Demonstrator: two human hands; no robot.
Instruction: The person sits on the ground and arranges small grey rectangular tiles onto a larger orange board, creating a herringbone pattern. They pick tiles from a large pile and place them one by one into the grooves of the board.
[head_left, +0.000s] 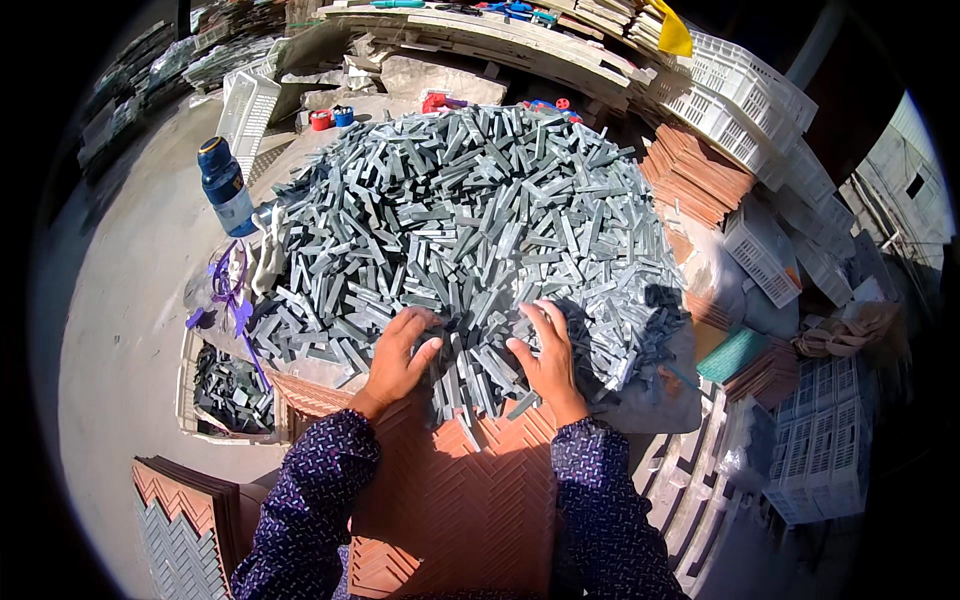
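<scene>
A broad heap of grey stone strips [470,200] spreads in front of me. At its near edge my left hand [400,358] rests with thumb and fingers apart, fingertips at the strips. My right hand [548,362] mirrors it a little to the right, fingers curved and spread. Between the two hands lie loose strips, some spilling onto a terracotta-coloured tray [470,510] with herringbone grooves. That tray lies between my forearms, and its grooves look unfilled where they show. Neither hand visibly grips a strip.
Left of the heap stand a blue bottle [228,190] and a crate of dark pieces [232,395]. Stacked herringbone panels [185,520] lean at lower left. White plastic crates [745,95] and terracotta trays [695,175] pile up on the right. Wooden boards [500,40] edge the back.
</scene>
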